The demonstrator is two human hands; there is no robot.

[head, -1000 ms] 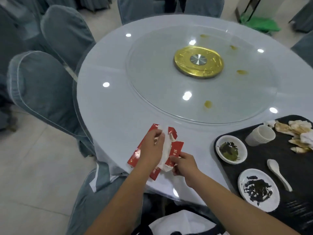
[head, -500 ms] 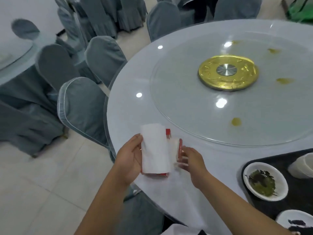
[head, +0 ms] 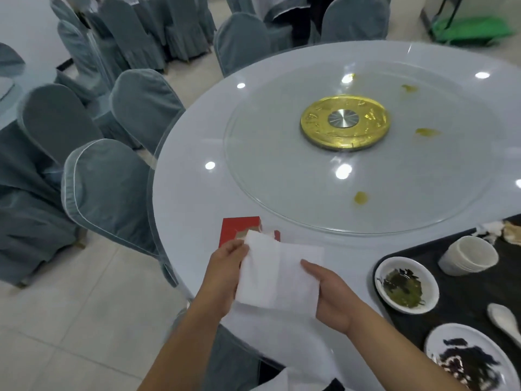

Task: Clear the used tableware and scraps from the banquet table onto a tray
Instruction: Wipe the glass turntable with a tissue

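A white paper napkin point(head: 279, 277) is held spread between both hands, left of the black tray point(head: 462, 306), over the banquet table's point(head: 197, 198) near edge. Its left edge is gripped by the left hand point(head: 225, 275), thumb on top. Its right edge is pinched by the right hand point(head: 335, 297) — thumb over, fingers beneath. A torn red packet point(head: 236, 230), partly hidden by the napkin, is seen farther left of the tray. On the tray are set a small bowl point(head: 394, 262) of greens, stacked cups point(head: 468, 256), a spoon point(head: 504, 320) and a soiled plate point(head: 439, 337).
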